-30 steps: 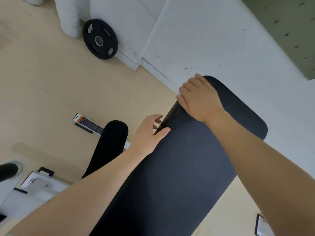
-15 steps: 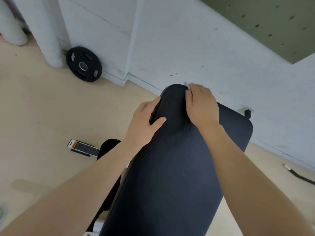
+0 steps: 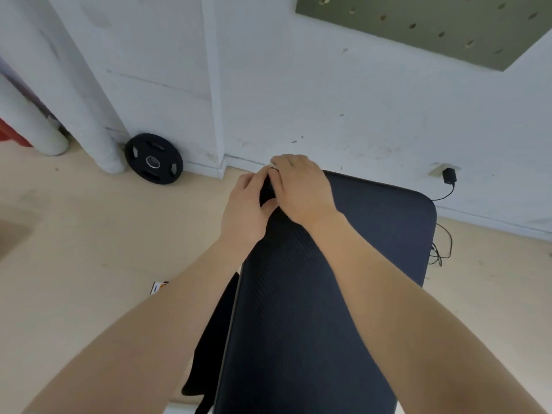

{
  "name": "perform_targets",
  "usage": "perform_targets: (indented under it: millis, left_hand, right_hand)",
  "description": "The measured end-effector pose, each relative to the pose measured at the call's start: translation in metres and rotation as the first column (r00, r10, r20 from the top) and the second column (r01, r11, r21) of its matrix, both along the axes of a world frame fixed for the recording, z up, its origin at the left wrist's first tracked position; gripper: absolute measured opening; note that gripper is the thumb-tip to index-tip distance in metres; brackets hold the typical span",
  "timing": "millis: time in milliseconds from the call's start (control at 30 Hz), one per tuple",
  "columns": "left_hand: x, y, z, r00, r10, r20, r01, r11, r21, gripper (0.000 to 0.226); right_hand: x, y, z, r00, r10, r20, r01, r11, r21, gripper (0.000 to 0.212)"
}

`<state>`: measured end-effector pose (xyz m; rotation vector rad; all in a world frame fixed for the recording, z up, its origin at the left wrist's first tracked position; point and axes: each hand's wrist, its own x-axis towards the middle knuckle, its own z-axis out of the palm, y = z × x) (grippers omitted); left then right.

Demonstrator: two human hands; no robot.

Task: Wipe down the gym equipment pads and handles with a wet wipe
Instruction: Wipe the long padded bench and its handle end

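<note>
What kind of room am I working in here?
Most likely a small gym or home workout room. A black weight plate leans against the white wall, both hands work at the far corner of a dark padded mat, and a green pegboard hangs above.

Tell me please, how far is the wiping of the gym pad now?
Done: no wiped area can be told apart on the dark pad. In hand: both hands meet at its far left corner, the left hand gripping the edge, the right hand pressing on top; something white peeks by its fingers, perhaps the wipe. Left: the pad's remainder; no handles are in view.
</note>
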<state>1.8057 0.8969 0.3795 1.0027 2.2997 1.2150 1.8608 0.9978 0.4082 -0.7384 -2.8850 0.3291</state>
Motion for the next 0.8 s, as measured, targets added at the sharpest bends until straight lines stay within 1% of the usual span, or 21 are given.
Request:
perform_targets:
  millis: [67,167,233,267,300,367,400,467,533,600,667,733,767,800]
  left_hand:
    - [0.000,0.000,0.002,1.000,-0.007,-0.013,0.007,0.999,-0.037,0.056]
    - [0.000,0.001,0.002,0.999,-0.019,-0.028,0.015,0.994,-0.110,0.059]
    - [0.002,0.002,0.007,0.999,-0.024,-0.026,0.020,0.988,-0.156,0.060]
    - [0.003,0.003,0.011,0.998,-0.027,-0.063,0.015,0.981,-0.194,0.060]
    - [0.006,0.005,0.016,0.989,-0.042,-0.141,0.008,0.972,-0.236,0.061]
    - [0.015,0.013,0.026,0.935,-0.136,-0.328,0.037,0.956,-0.290,0.062]
    - [0.020,0.020,0.031,0.900,-0.203,-0.385,0.080,0.946,-0.313,0.062]
    - [0.031,0.038,0.038,0.843,-0.341,-0.415,0.175,0.905,-0.388,0.064]
    - [0.042,0.055,0.042,0.810,-0.424,-0.405,0.221,0.861,-0.458,0.068]
    - [0.052,0.067,0.044,0.787,-0.440,-0.432,0.209,0.850,-0.484,0.068]
    - [0.058,0.076,0.045,0.747,-0.449,-0.491,0.183,0.848,-0.498,0.070]
    - [0.063,0.083,0.047,0.698,-0.488,-0.524,0.178,0.827,-0.533,0.074]
    - [0.066,0.086,0.047,0.677,-0.513,-0.528,0.184,0.812,-0.553,0.076]
    - [0.071,0.089,0.046,0.664,-0.537,-0.520,0.197,0.797,-0.571,0.079]
  right_hand:
    - [0.016,0.016,-0.002,0.999,-0.035,0.003,0.035,0.999,0.017,0.036]
    - [0.054,0.047,-0.006,0.989,-0.149,0.004,0.148,0.985,0.085,0.037]
    - [0.084,0.065,-0.006,0.976,-0.217,-0.008,0.217,0.969,0.118,0.044]
    - [0.098,0.072,-0.006,0.967,-0.255,-0.018,0.255,0.958,0.132,0.050]
    - [0.110,0.078,-0.005,0.955,-0.294,-0.028,0.295,0.945,0.143,0.053]
    - [0.122,0.081,-0.005,0.933,-0.360,-0.020,0.359,0.920,0.161,0.053]
    - [0.121,0.080,-0.005,0.924,-0.382,-0.017,0.379,0.911,0.164,0.054]
    - [0.110,0.074,-0.002,0.929,-0.366,-0.042,0.368,0.916,0.159,0.054]
    - [0.096,0.069,0.000,0.969,-0.242,-0.039,0.245,0.957,0.153,0.045]
    - [0.088,0.066,-0.001,0.998,-0.060,-0.027,0.063,0.991,0.118,0.030]
    - [0.089,0.074,0.003,0.999,0.015,-0.041,-0.013,0.999,0.048,0.025]
    - [0.101,0.091,0.000,1.000,-0.008,-0.008,0.008,1.000,0.025,0.023]
    - [0.111,0.100,-0.003,0.998,-0.056,-0.001,0.056,0.998,0.036,0.023]
    - [0.122,0.107,-0.005,0.993,-0.112,-0.029,0.114,0.992,0.050,0.023]
